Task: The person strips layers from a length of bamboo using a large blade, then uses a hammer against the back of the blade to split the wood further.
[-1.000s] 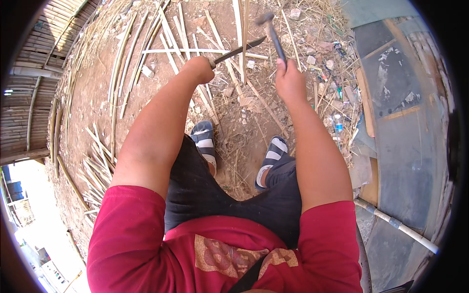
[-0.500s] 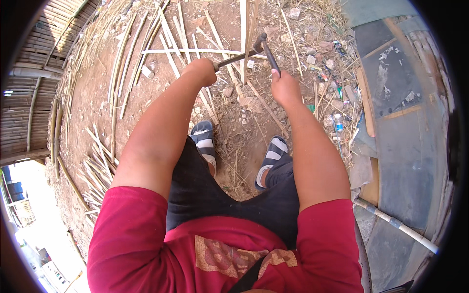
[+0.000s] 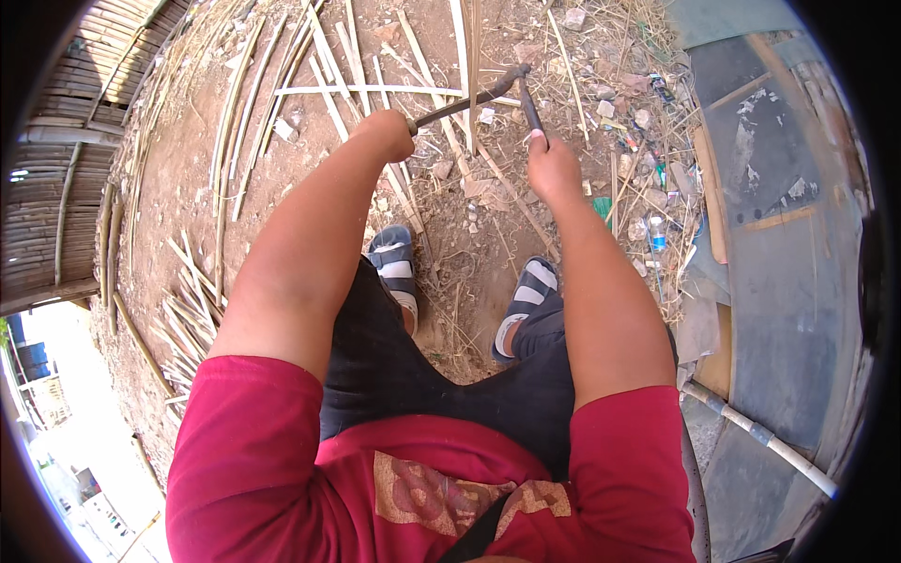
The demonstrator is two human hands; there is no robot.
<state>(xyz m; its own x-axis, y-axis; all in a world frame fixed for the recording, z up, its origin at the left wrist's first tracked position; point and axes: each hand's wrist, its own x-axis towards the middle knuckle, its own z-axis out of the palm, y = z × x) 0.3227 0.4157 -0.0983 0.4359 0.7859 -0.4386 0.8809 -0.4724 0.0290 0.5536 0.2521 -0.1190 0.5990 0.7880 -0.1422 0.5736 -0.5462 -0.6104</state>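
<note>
My left hand [image 3: 387,137] is closed around the handle of a long, dark curved knife [image 3: 488,95]. Its blade slants up to the right and crosses an upright bamboo piece [image 3: 474,52], whose upper part looks split into strips. Whether the blade is in the split or only against it, I cannot tell. In my right hand [image 3: 554,169] is a dark rod-like tool [image 3: 531,105], gripped at its lower end. The rod's top lies close to the knife's hooked tip; contact between them is unclear.
Long bamboo strips [image 3: 246,103] lie over the dirt ground, with a pile of shorter strips [image 3: 188,314] at left. A bamboo wall [image 3: 66,178] stands far left. Dark panels [image 3: 779,291] and a plastic bottle [image 3: 657,235] are at right. My sandalled feet [image 3: 394,263] flank the middle.
The knife's hooked tip has moved slightly right and stands farther past the bamboo. My right hand and the rod have shifted slightly right. Both grips remain the same.
</note>
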